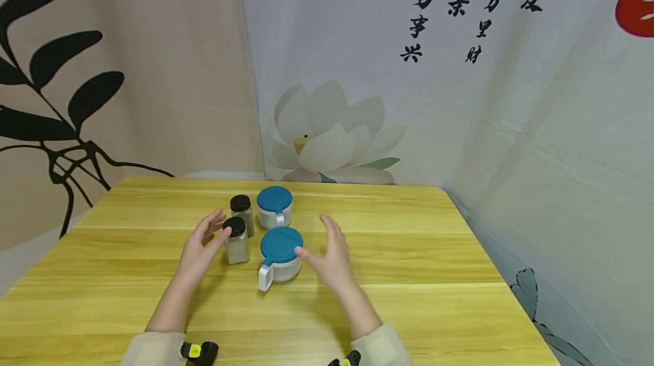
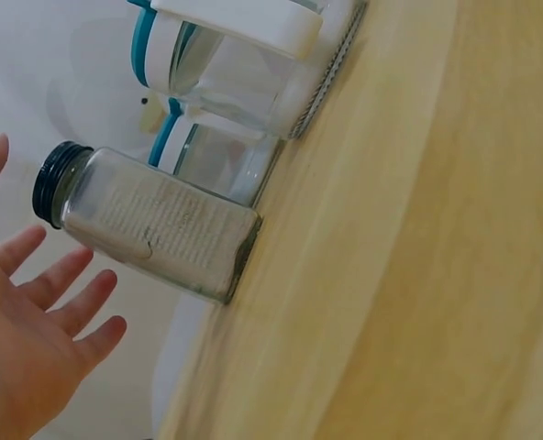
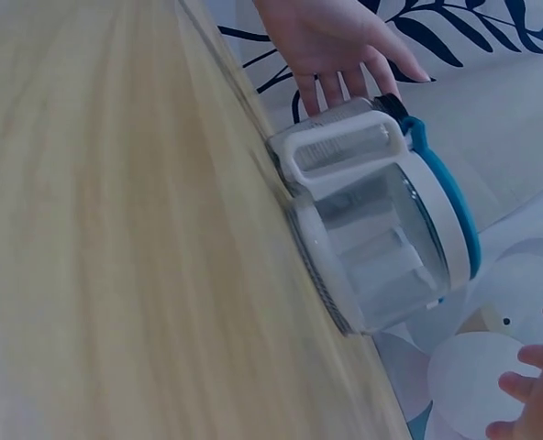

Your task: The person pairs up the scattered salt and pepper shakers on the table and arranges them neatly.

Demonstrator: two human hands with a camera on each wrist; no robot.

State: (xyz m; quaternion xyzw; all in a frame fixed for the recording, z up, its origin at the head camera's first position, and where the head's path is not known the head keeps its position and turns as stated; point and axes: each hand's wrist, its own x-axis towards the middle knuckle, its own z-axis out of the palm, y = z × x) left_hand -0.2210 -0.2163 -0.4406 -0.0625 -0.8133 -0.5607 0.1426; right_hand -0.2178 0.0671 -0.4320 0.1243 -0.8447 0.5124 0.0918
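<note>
Reaching seems the step in hand — a grip would call for curling my fingers inward. My left hand point(image 1: 201, 242), fingers spread, is right beside the front black-lidded jar point(image 1: 237, 248), contact unclear; my right hand point(image 1: 333, 258), thumb and fingers parted, holds nothing near the front blue-lidded pot point(image 1: 281, 251) — both containers stand upright between my hands.

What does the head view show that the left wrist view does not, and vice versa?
Head view only: right hand, rear glass jar with round black lid, black wall calligraphy.
Left wrist view only: small printed lettering on the front black-lidded glass jar.
Both: left hand, that front jar, front blue-lidded glass pot, its rear twin, yellow wooden table.
</note>
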